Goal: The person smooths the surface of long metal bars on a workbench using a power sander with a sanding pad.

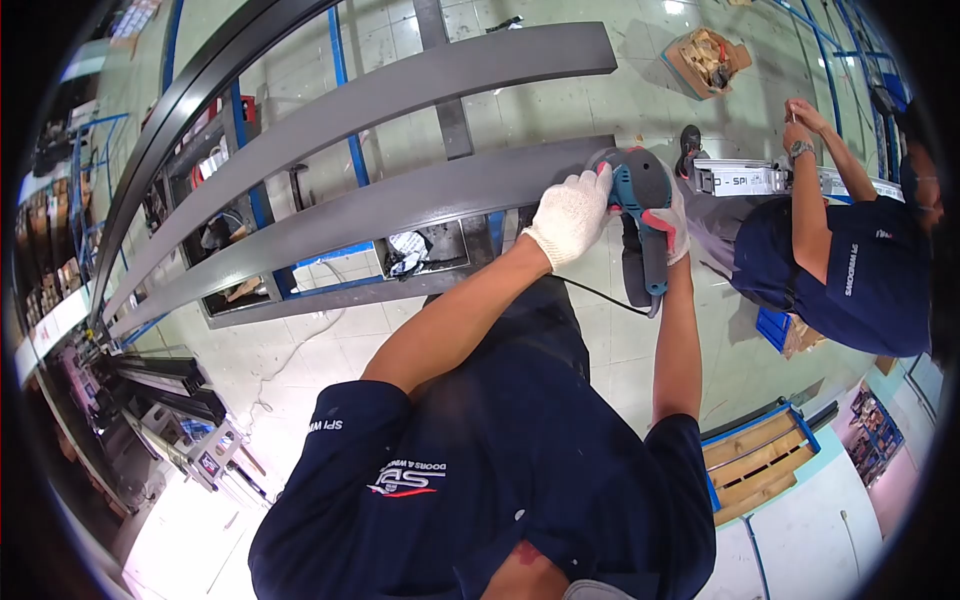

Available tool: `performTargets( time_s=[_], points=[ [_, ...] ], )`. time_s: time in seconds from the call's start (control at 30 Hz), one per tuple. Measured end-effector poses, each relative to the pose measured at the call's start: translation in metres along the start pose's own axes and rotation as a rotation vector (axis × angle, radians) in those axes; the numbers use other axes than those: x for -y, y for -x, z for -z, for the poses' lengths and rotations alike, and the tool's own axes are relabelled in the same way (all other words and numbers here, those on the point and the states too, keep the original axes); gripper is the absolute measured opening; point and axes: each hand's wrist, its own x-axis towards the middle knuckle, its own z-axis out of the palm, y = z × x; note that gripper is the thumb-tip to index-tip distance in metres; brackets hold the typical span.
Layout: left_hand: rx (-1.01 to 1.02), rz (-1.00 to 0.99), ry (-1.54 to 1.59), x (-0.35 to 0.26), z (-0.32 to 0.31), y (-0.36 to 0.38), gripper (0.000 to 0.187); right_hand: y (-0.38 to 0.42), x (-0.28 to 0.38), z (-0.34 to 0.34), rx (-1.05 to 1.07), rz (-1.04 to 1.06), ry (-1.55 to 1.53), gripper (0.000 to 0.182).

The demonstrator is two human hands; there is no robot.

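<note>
A teal and black corded power sander (645, 185) rests at the right end of a long grey metal bar (410, 203). My left hand (572, 222), in a white knitted glove, is closed on the sander's front, beside the bar. Around the sander's body on its right side wraps my right hand (677, 222), in a glove with red on it. The sander's working face against the bar is hidden. A second grey bar (450, 90) lies beyond the first, roughly parallel to it.
Both bars lie across a blue and grey frame (455, 130). An open tray (440, 250) holds crumpled wrapping. At right, a co-worker (800, 250) bends by a silver profile (740, 178). A cardboard box (706, 62) sits on the floor, and the sander's black cord (600, 293) trails leftward.
</note>
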Motion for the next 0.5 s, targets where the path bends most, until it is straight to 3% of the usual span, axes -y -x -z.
performTargets(
  time_s=[0.17,0.37,0.5],
  points=[
    [-0.051,0.024,0.037,0.032,0.018,0.032,0.077,-0.002,-0.006,-0.048,0.044,0.035,0.136,0.108],
    [-0.073,0.194,0.002,0.125,0.074,0.144,0.074,-0.005,-0.065,-0.191,0.195,0.144,0.335,0.103],
    [-0.144,0.407,0.027,0.203,0.099,0.243,0.042,-0.017,-0.106,-0.309,0.378,0.237,0.557,0.102]
  ],
)
